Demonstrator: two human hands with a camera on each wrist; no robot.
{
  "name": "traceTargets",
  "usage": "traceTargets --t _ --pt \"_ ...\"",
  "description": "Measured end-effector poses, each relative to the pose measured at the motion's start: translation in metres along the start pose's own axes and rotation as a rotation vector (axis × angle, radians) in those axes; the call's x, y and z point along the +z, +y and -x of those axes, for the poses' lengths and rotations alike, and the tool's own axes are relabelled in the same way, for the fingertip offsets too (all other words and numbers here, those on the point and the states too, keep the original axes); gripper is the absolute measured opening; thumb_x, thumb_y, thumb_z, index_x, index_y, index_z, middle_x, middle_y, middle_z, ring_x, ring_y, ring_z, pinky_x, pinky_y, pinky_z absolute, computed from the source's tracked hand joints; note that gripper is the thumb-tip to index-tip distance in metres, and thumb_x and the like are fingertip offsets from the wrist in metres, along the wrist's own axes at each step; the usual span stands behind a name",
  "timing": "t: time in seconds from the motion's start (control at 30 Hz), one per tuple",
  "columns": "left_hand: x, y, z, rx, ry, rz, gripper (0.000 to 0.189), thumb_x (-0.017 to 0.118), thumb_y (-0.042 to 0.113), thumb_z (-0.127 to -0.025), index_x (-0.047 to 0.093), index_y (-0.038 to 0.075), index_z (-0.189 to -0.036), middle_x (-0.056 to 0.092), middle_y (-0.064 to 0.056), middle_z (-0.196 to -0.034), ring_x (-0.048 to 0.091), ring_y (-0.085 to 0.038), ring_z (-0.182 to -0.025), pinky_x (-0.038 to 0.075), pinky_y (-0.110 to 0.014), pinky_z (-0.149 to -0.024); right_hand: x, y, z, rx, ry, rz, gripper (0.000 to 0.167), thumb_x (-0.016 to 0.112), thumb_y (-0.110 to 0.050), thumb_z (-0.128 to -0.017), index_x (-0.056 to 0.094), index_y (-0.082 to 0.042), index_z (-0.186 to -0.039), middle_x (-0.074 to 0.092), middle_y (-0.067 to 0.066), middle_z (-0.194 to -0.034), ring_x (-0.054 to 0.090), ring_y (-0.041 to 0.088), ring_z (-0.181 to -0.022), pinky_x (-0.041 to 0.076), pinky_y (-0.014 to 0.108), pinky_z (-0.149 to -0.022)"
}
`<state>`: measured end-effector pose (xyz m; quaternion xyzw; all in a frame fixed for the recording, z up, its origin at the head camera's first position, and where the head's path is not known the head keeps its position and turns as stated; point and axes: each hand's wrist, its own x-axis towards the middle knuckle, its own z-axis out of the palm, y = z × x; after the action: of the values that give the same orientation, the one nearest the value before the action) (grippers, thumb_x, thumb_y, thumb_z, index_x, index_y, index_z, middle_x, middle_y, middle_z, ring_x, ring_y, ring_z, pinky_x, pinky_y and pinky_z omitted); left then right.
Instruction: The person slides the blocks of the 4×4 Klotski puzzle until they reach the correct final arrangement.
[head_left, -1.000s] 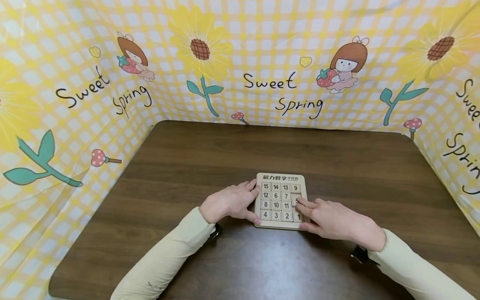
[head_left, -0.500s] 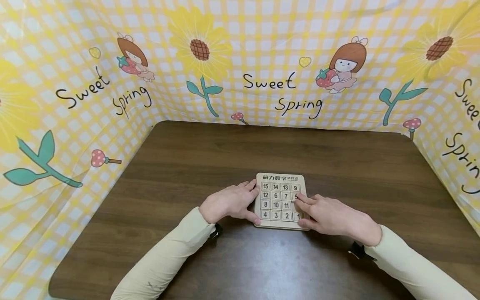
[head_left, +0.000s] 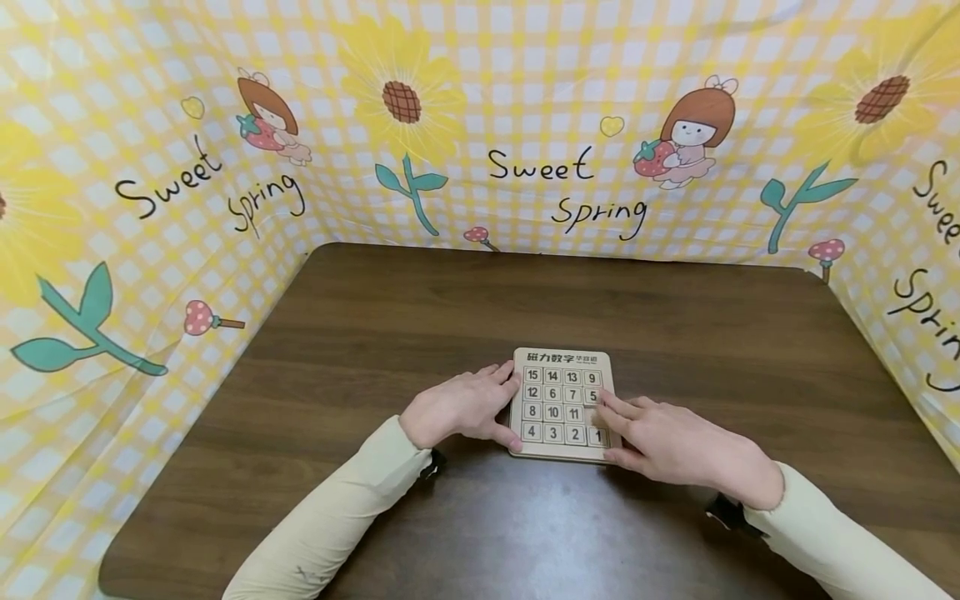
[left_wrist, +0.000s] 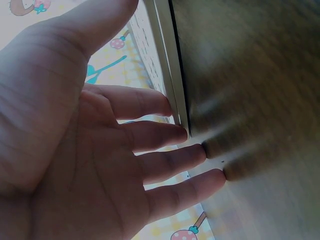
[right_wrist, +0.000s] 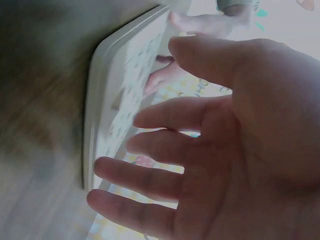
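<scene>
One pale number board lies flat on the brown bench, a bit right of middle, dark Chinese lettering across its top. From where I stand: left hand at its left side, fingers spread, fingertips along the edge, thumb at the near left corner; the left wrist view shows the lower fingertips reaching the bench. Right hand at the right side, palm down, fingers extended and slightly apart, tips over the right column beside tile 5; can't tell if they touch it. Right thumb is by the near right corner, close to tile 1. Rows as I read them, far to near: 15-14-13-9, 12-6-7-5, 8-10-11 plus a vacant slot partly under the right fingers, 4-3-2-1. Both arms wear cream sleeves, dark bands showing at the cuffs. Yellow checked cloth walls the bench on three sides: sunflowers, "Sweet Spring" print, cartoon figures hugging strawberries.
</scene>
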<state>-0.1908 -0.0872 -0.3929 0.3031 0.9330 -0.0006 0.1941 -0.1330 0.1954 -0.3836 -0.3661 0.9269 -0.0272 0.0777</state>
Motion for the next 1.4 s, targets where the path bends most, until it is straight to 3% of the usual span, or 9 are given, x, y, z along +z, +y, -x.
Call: traceTargets --t 0.2,0.5,1.1,1.4 --pt "0.0 0.0 0.0 -0.005 -0.004 0.003 0.103 0.069 0.065 -0.079 0.026 0.01 -0.156 0.017 -0.013 -0.165 0.025 -0.032 -0.15 0.031 -0.049 -0.118 -0.001 -0.015 0.014 -0.067 -0.021 0.023 0.058 0.056 -0.043 -0.097 0.053 -0.004 -0.14 0.048 0.016 -0.149 0.059 0.032 -0.117 0.053 0.047 -0.089" --pt "0.001 0.0 0.001 -0.006 -0.006 0.012 0.103 0.068 0.064 -0.08 0.026 0.009 -0.156 0.017 -0.014 -0.164 0.024 -0.032 -0.15 0.03 -0.047 -0.119 0.008 -0.026 0.02 -0.079 -0.006 0.089 0.056 0.056 -0.048 -0.096 0.059 -0.006 -0.134 0.056 0.015 -0.142 0.062 0.03 -0.114 0.054 0.047 -0.087" --pt "0.001 0.0 0.001 -0.006 -0.001 0.008 0.103 0.068 0.064 -0.08 0.025 0.008 -0.156 0.017 -0.014 -0.164 0.024 -0.031 -0.15 0.031 -0.048 -0.119 0.01 -0.015 0.012 -0.096 0.068 0.103 0.055 0.06 -0.041 -0.095 0.056 -0.004 -0.136 0.058 0.015 -0.139 0.064 0.026 -0.091 0.055 0.042 -0.072" --pt "0.0 0.0 0.0 0.002 0.004 -0.001 0.105 0.069 0.065 -0.079 0.026 0.008 -0.156 0.018 -0.014 -0.164 0.025 -0.033 -0.15 0.032 -0.046 -0.118 0.008 -0.006 0.002 -0.061 0.037 0.076 0.051 0.059 -0.039 -0.096 0.058 -0.005 -0.134 0.055 0.016 -0.142 0.064 0.03 -0.104 0.055 0.048 -0.083"
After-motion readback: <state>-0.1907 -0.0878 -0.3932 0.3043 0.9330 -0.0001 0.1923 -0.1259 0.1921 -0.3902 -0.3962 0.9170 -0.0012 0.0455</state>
